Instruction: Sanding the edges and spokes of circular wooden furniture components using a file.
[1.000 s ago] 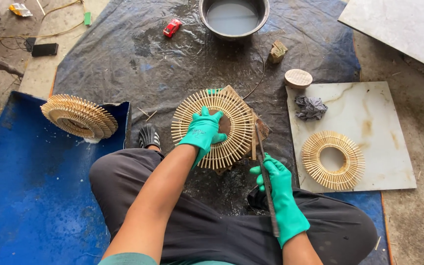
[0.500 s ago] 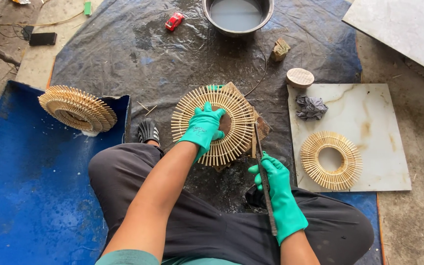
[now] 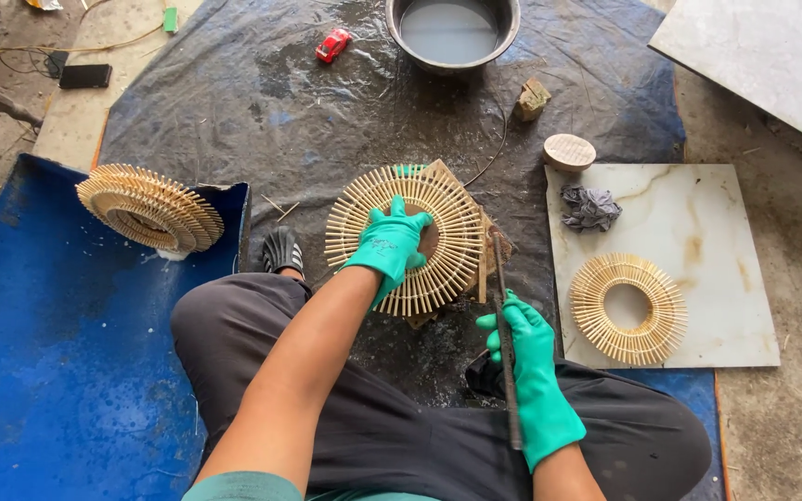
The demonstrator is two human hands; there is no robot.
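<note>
My left hand (image 3: 390, 243) presses the round bamboo-stick ring (image 3: 407, 239) flat on the wooden block (image 3: 492, 246) over the black tarp (image 3: 234, 111), fingers spread on it. My right hand (image 3: 531, 357) grips a dark metal rod (image 3: 505, 325), fingers wrapped tight. If the rod slips, I'd likely snap sticks or hit my left hand.

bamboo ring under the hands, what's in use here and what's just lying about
In use:
left hand on bamboo ring
right hand gripping dark rod

Lying about:
metal basin
red toy car
crumpled rag
finished ring on tile
</note>
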